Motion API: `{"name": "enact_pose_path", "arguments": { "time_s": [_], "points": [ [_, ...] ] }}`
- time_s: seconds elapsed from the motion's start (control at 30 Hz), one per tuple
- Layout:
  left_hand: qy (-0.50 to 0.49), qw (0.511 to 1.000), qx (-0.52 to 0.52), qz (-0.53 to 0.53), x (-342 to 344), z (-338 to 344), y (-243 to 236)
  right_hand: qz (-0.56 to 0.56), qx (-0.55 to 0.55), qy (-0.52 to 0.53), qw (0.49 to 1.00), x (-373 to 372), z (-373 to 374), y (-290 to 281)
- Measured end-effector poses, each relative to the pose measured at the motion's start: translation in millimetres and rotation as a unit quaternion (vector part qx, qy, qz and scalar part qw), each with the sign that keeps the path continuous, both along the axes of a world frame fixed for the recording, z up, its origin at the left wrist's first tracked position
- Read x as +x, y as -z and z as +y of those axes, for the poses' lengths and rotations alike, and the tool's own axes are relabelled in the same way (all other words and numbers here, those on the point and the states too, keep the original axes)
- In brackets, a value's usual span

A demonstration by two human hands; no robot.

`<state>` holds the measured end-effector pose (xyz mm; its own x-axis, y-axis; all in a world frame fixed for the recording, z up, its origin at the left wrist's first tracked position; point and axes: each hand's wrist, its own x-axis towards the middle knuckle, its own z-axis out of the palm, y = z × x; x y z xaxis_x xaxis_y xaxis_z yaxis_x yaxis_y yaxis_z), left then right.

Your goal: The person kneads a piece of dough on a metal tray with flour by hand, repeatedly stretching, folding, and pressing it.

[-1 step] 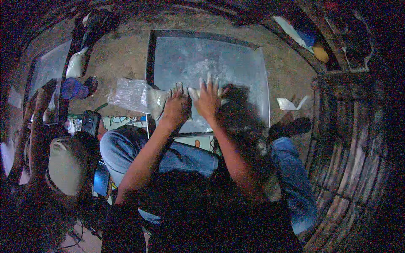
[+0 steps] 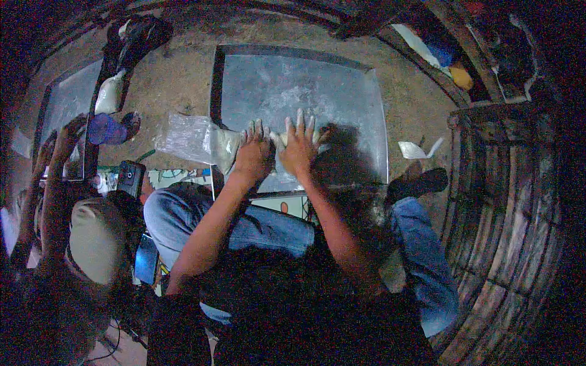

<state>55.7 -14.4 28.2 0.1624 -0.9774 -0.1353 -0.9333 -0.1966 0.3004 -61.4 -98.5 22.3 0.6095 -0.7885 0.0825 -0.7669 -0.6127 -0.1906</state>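
A grey, powder-dusted board with dark raised edges (image 2: 329,85) lies in front of me. A clear plastic bag (image 2: 183,137) overlaps its left edge, with pale material (image 2: 224,149) bunched at the inner end. My left hand (image 2: 255,152) lies over that end, fingers extended and lightly bent. Beside it, my right hand (image 2: 298,145) is spread on pale material on the board, fingers apart. What is directly beneath both palms is hidden. A dark shadow falls to the right of my right hand.
At left, another person's hands (image 2: 66,139) are at a second board (image 2: 74,85), near a white bag (image 2: 110,91) and blue round object (image 2: 107,129). A phone (image 2: 131,178) lies nearby. At right are a white packet (image 2: 415,149) and bamboo slats (image 2: 500,213).
My right hand has shifted very slightly toward me, its fingertips a little lower in the picture. My left hand stays about where it was.
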Motion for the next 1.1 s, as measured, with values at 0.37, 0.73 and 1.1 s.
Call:
{"name": "enact_pose_path", "arguments": {
  "time_s": [0.37, 0.73, 1.1],
  "points": [
    [0.046, 0.999, -0.003, -0.025, 7.4, -3.4, 2.3, 0.026, 0.021, -0.102, 0.994, -65.4, 51.3, 23.1],
    [0.098, 0.992, -0.039, 0.066, -14.6, 16.8, 31.2, -0.007, 0.005, -0.034, 0.999, -64.1, 35.3, -1.1],
    [0.015, 0.999, 0.029, -0.039, -37.0, 18.7, 22.6, -0.079, -0.025, 0.069, 0.994, 8.7, -53.5, 32.4]
  ]
}}
